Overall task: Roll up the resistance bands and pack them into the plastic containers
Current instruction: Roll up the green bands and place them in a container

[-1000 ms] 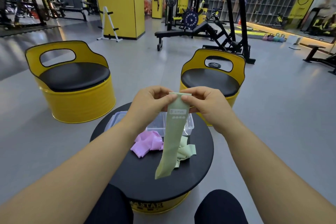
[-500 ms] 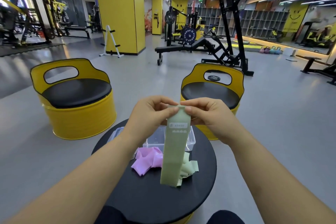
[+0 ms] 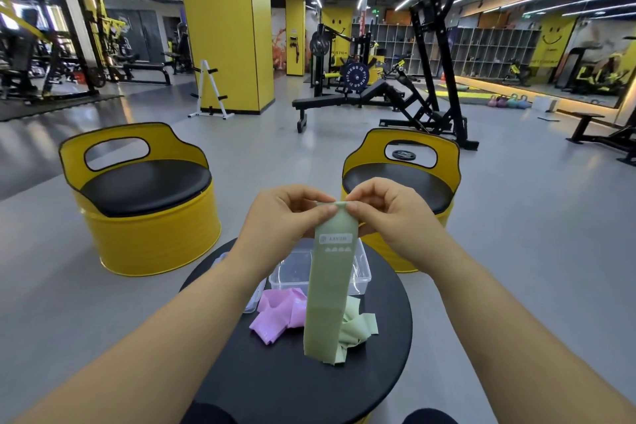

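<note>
Grey gym flooring runs back to racks and benches under strip lights. At the left stands a yellow barrel chair (image 3: 137,210) with a black cushion, and behind it rises a yellow pillar (image 3: 227,31). Nearer the camera sits a round black table (image 3: 275,389). A clear plastic piece (image 3: 255,299) peeks out beside the left forearm; whether it is a lid or a second box cannot be told. Just beside it lies a crumpled pink band (image 3: 278,315), directly in front of an open clear plastic container (image 3: 289,280) at the far side of the table top.

The left hand (image 3: 278,217) is raised above the table, its thumb and curled fingers pinching the top left corner of a green resistance band (image 3: 328,293). That band hangs straight down in front of the container, with a printed label near its top. Whether its lower end touches the table cannot be told. The right hand (image 3: 389,213), close beside the left, pinches the top right corner with fingers curled the same way.

A second green band (image 3: 358,327) lies crumpled on the table behind the hanging one. Further right stands another yellow barrel chair (image 3: 440,151), and far off a row of kettlebells (image 3: 509,101) sits on the floor.
</note>
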